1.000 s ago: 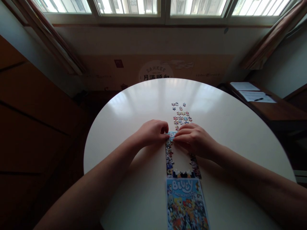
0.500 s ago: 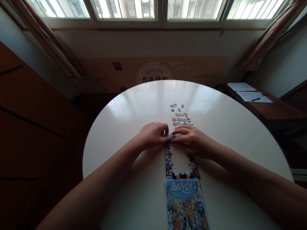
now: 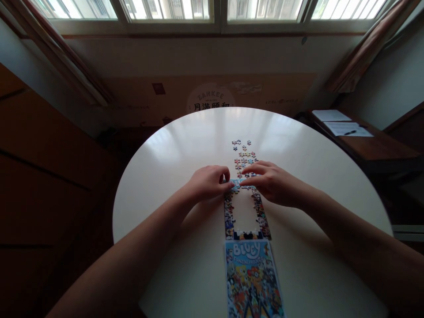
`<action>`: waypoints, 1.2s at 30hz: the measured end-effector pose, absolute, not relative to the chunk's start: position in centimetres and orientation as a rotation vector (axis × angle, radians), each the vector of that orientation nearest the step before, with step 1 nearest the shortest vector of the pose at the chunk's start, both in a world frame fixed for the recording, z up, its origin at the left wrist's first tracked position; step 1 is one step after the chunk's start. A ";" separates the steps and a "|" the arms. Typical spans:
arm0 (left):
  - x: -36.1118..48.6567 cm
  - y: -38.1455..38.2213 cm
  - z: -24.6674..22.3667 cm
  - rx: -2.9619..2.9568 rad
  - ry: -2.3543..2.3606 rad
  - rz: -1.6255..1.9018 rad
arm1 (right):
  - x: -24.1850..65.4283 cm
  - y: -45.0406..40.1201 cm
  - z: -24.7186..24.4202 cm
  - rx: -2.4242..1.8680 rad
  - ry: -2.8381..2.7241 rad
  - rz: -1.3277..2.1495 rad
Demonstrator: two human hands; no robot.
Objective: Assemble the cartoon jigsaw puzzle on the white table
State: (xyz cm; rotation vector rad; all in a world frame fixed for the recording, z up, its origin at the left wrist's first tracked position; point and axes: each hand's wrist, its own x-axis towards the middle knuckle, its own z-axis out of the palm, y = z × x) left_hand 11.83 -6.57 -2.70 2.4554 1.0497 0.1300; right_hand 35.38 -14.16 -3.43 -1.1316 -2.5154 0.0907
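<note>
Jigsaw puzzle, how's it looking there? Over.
Left hand, right hand: at puzzle border, covering part of its far end. Middle unfilled. Loose pieces just beyond.

There are two hands, one left hand and one right hand, one jigsaw border, one printed picture sheet and more than a dozen loose pieces, some too covered to number. I count one white table, one brown side table, two papers, one pen, two curtains and four window panes.
</note>
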 end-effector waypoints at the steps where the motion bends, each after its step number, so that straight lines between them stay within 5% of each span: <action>1: 11.9 -6.6 -2.8 2.464 1.058 0.134 | 35.2 -14.2 -3.4 -1.127 -2.539 0.078; 15: 12.2 -7.1 -3.5 2.539 1.170 0.181 | 34.4 -14.6 -2.9 -1.144 -2.598 0.211; 36: 12.3 -7.0 -3.2 2.551 1.182 0.089 | 38.9 -8.6 -8.7 -1.557 -1.798 -0.109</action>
